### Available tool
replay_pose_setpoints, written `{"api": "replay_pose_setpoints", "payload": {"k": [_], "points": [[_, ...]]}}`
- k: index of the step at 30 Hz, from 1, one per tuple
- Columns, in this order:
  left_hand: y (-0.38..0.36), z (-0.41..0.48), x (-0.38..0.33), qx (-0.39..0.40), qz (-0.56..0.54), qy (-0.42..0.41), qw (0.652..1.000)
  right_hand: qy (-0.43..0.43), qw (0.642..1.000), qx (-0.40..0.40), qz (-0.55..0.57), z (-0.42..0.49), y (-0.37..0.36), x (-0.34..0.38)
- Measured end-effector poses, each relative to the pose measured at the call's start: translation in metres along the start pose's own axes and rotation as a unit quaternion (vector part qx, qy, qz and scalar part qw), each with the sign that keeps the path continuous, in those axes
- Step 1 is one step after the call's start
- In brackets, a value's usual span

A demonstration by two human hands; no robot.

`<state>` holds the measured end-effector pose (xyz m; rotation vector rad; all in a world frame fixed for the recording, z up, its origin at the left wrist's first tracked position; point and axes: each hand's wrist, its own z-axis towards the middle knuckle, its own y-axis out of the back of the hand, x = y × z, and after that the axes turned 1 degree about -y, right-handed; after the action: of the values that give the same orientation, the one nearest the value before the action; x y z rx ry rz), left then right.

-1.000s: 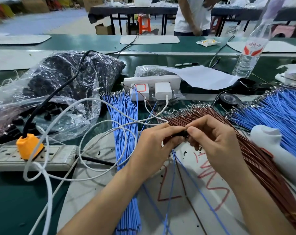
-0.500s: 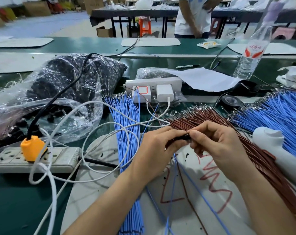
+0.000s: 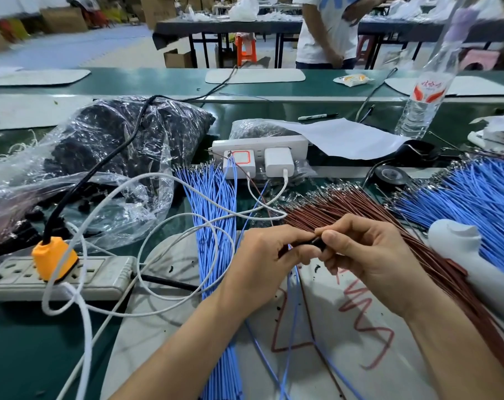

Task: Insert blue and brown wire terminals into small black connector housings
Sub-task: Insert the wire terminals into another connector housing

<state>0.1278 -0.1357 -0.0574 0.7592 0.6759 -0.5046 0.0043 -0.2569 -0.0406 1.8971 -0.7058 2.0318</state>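
Your left hand (image 3: 262,264) and right hand (image 3: 369,264) both pinch the black housing (image 3: 317,243), wires (image 3: 294,313) trailing below; hold it steady and push the terminal in straight.

The connector housing (image 3: 317,243) in the middle is black, with light blue wires (image 3: 213,215) to its left, reddish-brown wires (image 3: 360,209) to its right and more blue wires (image 3: 476,197) at the far right beside a white tool handle (image 3: 476,255). The bench top (image 3: 22,356) is dark green, and the near mat (image 3: 173,264) is pale grey with red scribbled marks. On the left are an orange plug (image 3: 54,261), a greyish-white power strip (image 3: 100,274) and a white cable (image 3: 147,180), a clear bag (image 3: 115,145) shows black parts, and the far clear bottle (image 3: 429,90) carries a red-and-white label.
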Motion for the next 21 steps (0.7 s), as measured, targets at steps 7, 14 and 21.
{"api": "replay_pose_setpoints", "payload": {"k": [7,14,21], "points": [[0.000,-0.001,0.000,0.005,-0.035,0.030,0.999,0.000,1.000,0.008,0.002,-0.001,0.001,-0.001],[-0.001,-0.001,-0.003,-0.011,-0.093,0.068,0.993,-0.015,0.991,0.018,0.135,0.000,-0.008,-0.006],[0.002,0.001,-0.002,-0.022,-0.071,0.011,0.997,-0.065,0.972,0.061,0.217,0.001,-0.012,-0.008]]}}
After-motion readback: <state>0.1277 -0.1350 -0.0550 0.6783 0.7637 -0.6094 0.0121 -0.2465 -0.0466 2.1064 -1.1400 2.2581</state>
